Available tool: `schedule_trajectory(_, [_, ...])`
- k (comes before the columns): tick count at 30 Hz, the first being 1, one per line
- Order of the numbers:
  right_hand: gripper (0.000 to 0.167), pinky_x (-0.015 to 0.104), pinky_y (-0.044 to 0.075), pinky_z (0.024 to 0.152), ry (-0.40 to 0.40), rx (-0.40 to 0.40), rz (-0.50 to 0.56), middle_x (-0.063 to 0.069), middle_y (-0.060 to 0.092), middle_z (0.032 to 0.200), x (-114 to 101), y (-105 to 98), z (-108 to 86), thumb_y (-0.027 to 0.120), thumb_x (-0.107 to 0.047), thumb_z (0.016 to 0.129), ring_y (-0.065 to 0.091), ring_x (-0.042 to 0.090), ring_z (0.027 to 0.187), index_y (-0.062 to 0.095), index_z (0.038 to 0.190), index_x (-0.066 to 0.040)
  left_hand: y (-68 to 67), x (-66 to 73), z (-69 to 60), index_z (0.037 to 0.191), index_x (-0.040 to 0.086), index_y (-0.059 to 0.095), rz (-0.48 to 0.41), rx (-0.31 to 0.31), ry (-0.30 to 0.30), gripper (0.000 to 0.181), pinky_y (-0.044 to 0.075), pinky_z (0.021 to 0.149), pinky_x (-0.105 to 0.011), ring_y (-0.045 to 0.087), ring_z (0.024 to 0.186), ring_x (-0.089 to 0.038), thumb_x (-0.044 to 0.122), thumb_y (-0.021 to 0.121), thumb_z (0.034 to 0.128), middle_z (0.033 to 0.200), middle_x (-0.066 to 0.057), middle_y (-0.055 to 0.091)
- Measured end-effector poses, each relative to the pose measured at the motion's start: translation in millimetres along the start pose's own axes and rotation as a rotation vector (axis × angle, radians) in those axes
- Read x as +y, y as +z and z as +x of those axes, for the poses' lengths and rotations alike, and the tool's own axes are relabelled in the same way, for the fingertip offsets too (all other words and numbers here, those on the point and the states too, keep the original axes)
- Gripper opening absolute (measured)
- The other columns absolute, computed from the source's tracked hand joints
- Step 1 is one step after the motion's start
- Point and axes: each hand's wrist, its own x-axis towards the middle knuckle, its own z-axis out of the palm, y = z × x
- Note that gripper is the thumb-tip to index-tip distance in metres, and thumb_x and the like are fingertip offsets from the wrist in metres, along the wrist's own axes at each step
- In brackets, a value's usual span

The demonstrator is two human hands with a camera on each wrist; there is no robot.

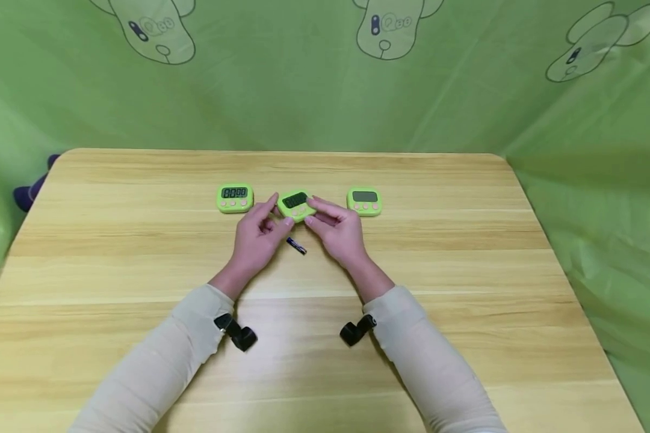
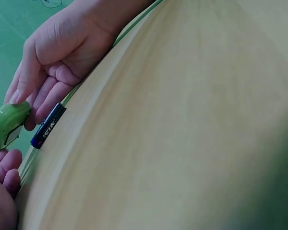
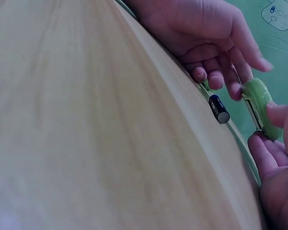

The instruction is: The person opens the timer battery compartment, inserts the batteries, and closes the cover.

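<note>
A green kitchen timer (image 1: pixel 297 205) is tilted between the two hands, dark digits on its screen. My right hand (image 1: pixel 339 233) pinches its right end, thumb on one face and fingers on the other. At the other end, my left hand (image 1: pixel 256 239) touches the edge with its fingertips; in the right wrist view the left thumb stands apart from the timer. Just below, a dark blue battery (image 1: pixel 296 246) lies on the table. A second green timer (image 1: pixel 235 198) with digits showing lies left of the hands, and a third (image 1: pixel 364 201) with a blank screen lies right.
The light wooden table (image 1: pixel 444 252) has rounded far corners. Green cloth (image 1: pixel 303 108) with printed animal figures hangs behind it and at the sides. A purple object (image 1: pixel 29 191) shows past the left edge. Both sleeves carry black wrist cameras (image 1: pixel 244 338).
</note>
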Motion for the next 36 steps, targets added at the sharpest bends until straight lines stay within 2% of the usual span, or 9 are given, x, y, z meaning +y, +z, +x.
schedule_trajectory(3, [0.044, 0.033, 0.056, 0.088, 0.02, 0.029, -0.012, 0.026, 0.064, 0.121, 10, -1, 2.0, 0.074, 0.015, 0.082, 0.066, 0.037, 0.107, 0.062, 0.125, 0.011, 1.7, 0.2, 0.8, 0.143, -0.001, 0.05, 0.023, 0.013, -0.049, 0.069, 0.049, 0.057, -0.021, 0.058, 0.07, -0.016, 0.018, 0.082, 0.0857, 0.109, -0.008, 0.067])
schedule_trajectory(6, [0.052, 0.028, 0.057, 0.083, 0.054, 0.058, -0.021, 0.022, 0.067, 0.119, 24, -2, 4.8, 0.078, 0.01, 0.081, 0.069, 0.032, 0.1, 0.061, 0.13, 0.006, 2.6, -0.1, 2.0, 0.141, 0.002, 0.054, 0.045, 0.042, -0.095, 0.064, 0.051, 0.056, -0.022, 0.061, 0.07, -0.015, 0.018, 0.082, 0.0854, 0.114, -0.008, 0.069])
schedule_trajectory(11, [0.041, 0.026, 0.057, 0.082, 0.056, 0.113, -0.127, 0.016, 0.071, 0.109, 29, 2, 6.2, 0.079, 0.005, 0.082, 0.068, 0.023, 0.097, 0.068, 0.121, 0.003, 5.0, 1.2, 5.4, 0.134, 0.004, 0.061, 0.097, 0.068, -0.133, 0.05, 0.049, 0.053, -0.023, 0.06, 0.067, -0.014, 0.016, 0.078, 0.0889, 0.115, -0.007, 0.07])
schedule_trajectory(16, [0.037, 0.023, 0.057, 0.077, 0.071, 0.154, -0.272, 0.011, 0.072, 0.1, 29, 6, 7.3, 0.08, 0.0, 0.083, 0.066, 0.019, 0.092, 0.071, 0.119, 0.0, 9.5, 1.8, 11.1, 0.131, 0.005, 0.065, 0.208, 0.08, -0.142, 0.047, 0.047, 0.051, -0.026, 0.058, 0.064, -0.014, 0.02, 0.079, 0.0891, 0.108, -0.006, 0.073])
schedule_trajectory(20, [0.037, 0.022, 0.057, 0.072, 0.105, 0.175, -0.344, 0.011, 0.071, 0.097, 28, 9, 9.6, 0.08, -0.001, 0.084, 0.066, 0.017, 0.087, 0.071, 0.12, 0.001, 12.2, 2.1, 15.5, 0.133, 0.009, 0.065, 0.321, 0.067, -0.154, 0.048, 0.048, 0.06, -0.03, 0.059, 0.07, -0.014, 0.025, 0.078, 0.0897, 0.108, -0.005, 0.071])
schedule_trajectory(24, [0.039, 0.022, 0.057, 0.069, 0.135, 0.195, -0.394, 0.01, 0.071, 0.095, 26, 13, 12.2, 0.08, 0.0, 0.084, 0.065, 0.016, 0.083, 0.07, 0.121, 0.001, 14.1, 4.1, 18.1, 0.135, 0.011, 0.064, 0.396, 0.052, -0.17, 0.049, 0.048, 0.066, -0.034, 0.06, 0.076, -0.015, 0.029, 0.076, 0.0911, 0.108, -0.004, 0.068])
schedule_trajectory(30, [0.04, 0.023, 0.057, 0.068, 0.134, 0.224, -0.441, 0.011, 0.072, 0.103, 25, 14, 14.7, 0.081, -0.002, 0.084, 0.066, 0.014, 0.082, 0.07, 0.122, 0.0, 15.1, 5.9, 19.5, 0.131, 0.009, 0.066, 0.452, 0.05, -0.151, 0.045, 0.05, 0.072, -0.038, 0.061, 0.079, -0.016, 0.03, 0.074, 0.0925, 0.107, -0.003, 0.067])
schedule_trajectory(36, [0.041, 0.024, 0.057, 0.069, 0.124, 0.22, -0.439, 0.012, 0.07, 0.112, 26, 15, 14.5, 0.08, -0.003, 0.085, 0.067, 0.014, 0.083, 0.069, 0.124, -0.001, 14.5, 5.2, 19.5, 0.129, 0.009, 0.068, 0.455, 0.056, -0.155, 0.044, 0.05, 0.073, -0.039, 0.061, 0.079, -0.016, 0.033, 0.074, 0.0925, 0.106, -0.002, 0.066])
